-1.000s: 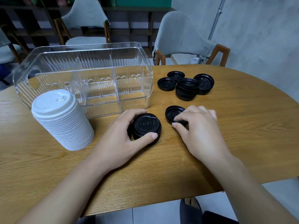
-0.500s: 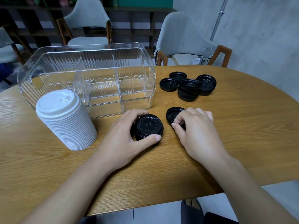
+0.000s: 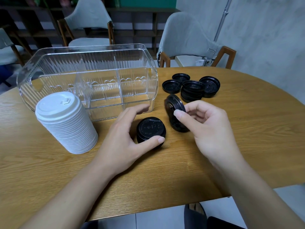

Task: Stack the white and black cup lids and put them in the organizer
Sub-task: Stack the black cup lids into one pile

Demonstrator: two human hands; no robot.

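Observation:
A short stack of black lids [image 3: 151, 129] stands on the table in front of the organizer, with my left hand [image 3: 125, 138] curled around it, thumb on its front edge. My right hand [image 3: 204, 128] pinches a single black lid [image 3: 174, 104], lifted and tipped on edge just right of that stack. A tall stack of white lids [image 3: 66, 121] stands at the left. The clear ribbed organizer [image 3: 89, 63] with dividers sits behind, with no lids in it. More black lids [image 3: 192, 88], loose and in small stacks, lie at the back right.
The wooden table [image 3: 247, 129] is oval, its front edge close to me. Grey chairs [image 3: 186, 35] stand behind the table. Bare wood lies to the right of my right hand.
My right hand has lifted the single black lid off the table and tipped it up on edge. My left hand stays on the short black stack.

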